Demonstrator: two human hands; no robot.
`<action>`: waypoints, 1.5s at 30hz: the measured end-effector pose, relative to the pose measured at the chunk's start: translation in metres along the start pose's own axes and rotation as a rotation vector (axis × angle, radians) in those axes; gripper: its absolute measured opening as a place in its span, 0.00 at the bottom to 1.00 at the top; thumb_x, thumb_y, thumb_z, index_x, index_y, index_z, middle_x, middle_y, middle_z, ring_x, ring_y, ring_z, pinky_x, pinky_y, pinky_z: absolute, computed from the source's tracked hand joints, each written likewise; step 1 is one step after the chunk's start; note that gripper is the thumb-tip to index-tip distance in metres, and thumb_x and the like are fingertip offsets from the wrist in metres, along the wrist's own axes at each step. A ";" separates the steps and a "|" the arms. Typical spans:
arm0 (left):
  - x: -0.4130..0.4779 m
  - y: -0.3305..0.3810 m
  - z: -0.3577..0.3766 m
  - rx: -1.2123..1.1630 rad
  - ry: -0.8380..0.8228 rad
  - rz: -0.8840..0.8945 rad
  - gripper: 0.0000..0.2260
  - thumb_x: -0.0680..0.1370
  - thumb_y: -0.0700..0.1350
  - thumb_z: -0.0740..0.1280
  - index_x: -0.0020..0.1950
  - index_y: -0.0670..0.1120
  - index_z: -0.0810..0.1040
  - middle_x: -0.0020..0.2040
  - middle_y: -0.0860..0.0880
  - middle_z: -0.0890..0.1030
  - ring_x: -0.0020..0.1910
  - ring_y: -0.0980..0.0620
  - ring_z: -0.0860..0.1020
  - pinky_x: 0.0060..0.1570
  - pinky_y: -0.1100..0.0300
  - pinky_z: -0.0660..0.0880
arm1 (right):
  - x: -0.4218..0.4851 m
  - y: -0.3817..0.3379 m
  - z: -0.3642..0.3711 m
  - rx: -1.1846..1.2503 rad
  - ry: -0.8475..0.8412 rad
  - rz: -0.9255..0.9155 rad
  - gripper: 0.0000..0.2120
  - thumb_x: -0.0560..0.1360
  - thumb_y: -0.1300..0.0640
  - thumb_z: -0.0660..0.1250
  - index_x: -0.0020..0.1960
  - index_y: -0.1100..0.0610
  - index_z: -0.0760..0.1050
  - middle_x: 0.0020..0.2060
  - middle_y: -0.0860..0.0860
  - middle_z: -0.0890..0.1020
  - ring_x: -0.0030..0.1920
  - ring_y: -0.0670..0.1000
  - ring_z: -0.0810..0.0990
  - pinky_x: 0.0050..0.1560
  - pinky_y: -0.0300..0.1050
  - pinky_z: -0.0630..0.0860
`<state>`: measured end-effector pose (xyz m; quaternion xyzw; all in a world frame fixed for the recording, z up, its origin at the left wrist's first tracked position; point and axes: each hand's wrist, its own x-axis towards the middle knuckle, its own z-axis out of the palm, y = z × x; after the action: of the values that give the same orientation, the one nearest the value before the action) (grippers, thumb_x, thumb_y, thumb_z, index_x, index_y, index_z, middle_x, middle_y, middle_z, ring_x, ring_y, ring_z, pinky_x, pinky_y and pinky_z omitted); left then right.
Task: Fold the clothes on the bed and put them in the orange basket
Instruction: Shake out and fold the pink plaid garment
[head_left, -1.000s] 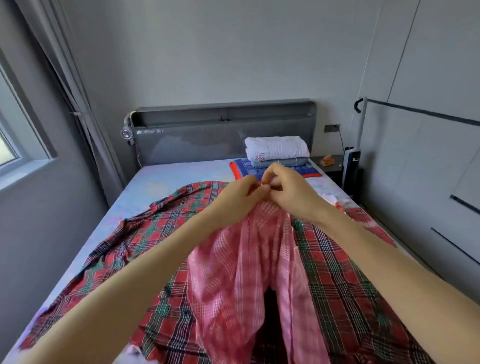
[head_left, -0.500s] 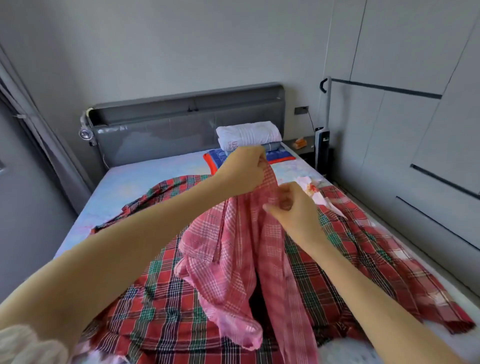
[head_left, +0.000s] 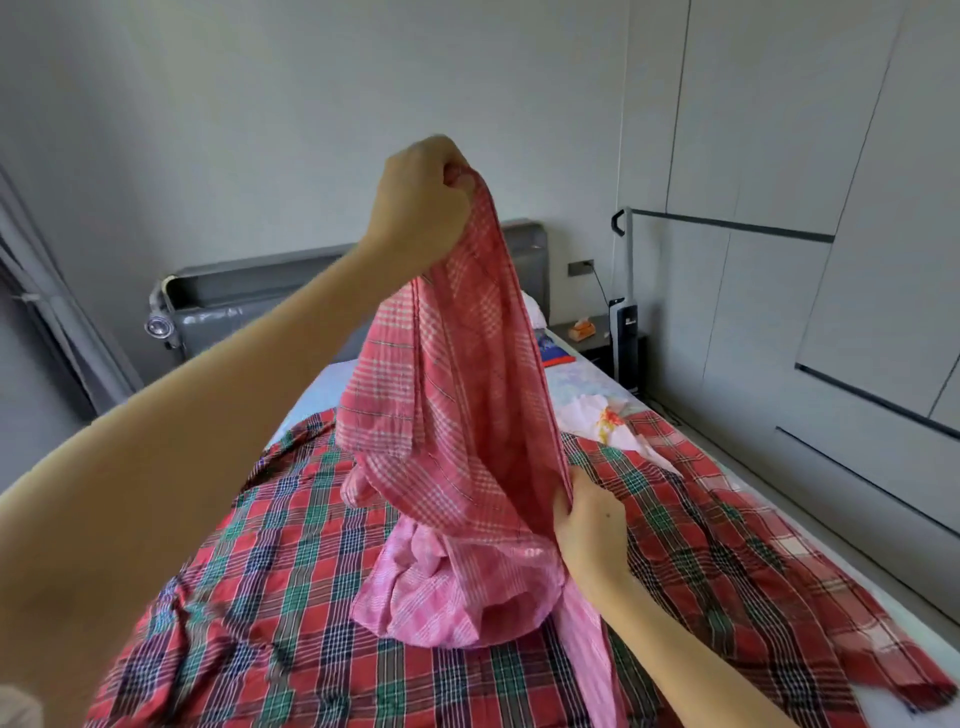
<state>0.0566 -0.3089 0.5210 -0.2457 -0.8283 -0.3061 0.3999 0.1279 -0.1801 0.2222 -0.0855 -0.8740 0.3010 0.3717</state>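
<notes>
Pink checked garment held up over the bed by two hands.

The bed, in a pale sheet with a grey headboard behind, is mostly covered by a large red, green and navy plaid cloth spread flat and lightly rumpled. Above its middle hangs the pink and white checked garment, thin and creased, drawn into a tall cone: narrow at the top, and bunched in loose folds where its lower part rests on the plaid cloth. The left hand is raised high, fingers curled tight around the garment's top end. The right hand is low, beside the hanging edge, thumb and fingers pinching that edge. A small white cloth with a floral print lies further back on the bed's right side.
</notes>
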 end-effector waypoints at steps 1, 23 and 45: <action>0.005 -0.004 -0.007 0.024 0.029 -0.013 0.12 0.74 0.37 0.60 0.51 0.37 0.80 0.51 0.41 0.81 0.52 0.44 0.76 0.43 0.61 0.64 | -0.002 0.006 0.003 -0.010 -0.031 0.014 0.05 0.70 0.68 0.70 0.37 0.62 0.76 0.26 0.53 0.79 0.25 0.53 0.78 0.23 0.33 0.57; -0.063 -0.246 -0.097 0.231 -0.234 -0.707 0.10 0.79 0.39 0.61 0.50 0.34 0.79 0.51 0.33 0.80 0.50 0.36 0.78 0.52 0.49 0.72 | 0.252 -0.065 -0.043 -0.221 -0.346 -0.228 0.10 0.72 0.67 0.59 0.44 0.62 0.79 0.42 0.60 0.82 0.45 0.62 0.80 0.38 0.43 0.66; -0.012 -0.420 0.047 0.616 -0.441 -0.478 0.07 0.71 0.39 0.57 0.34 0.47 0.65 0.40 0.42 0.79 0.47 0.40 0.78 0.46 0.51 0.71 | 0.372 -0.007 0.173 -0.573 -0.502 -0.006 0.13 0.78 0.64 0.55 0.57 0.61 0.75 0.55 0.58 0.79 0.55 0.57 0.78 0.50 0.44 0.73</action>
<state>-0.2345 -0.5681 0.3582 0.0240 -0.9797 -0.0693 0.1864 -0.2570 -0.1270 0.3548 -0.1071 -0.9869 0.0548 0.1077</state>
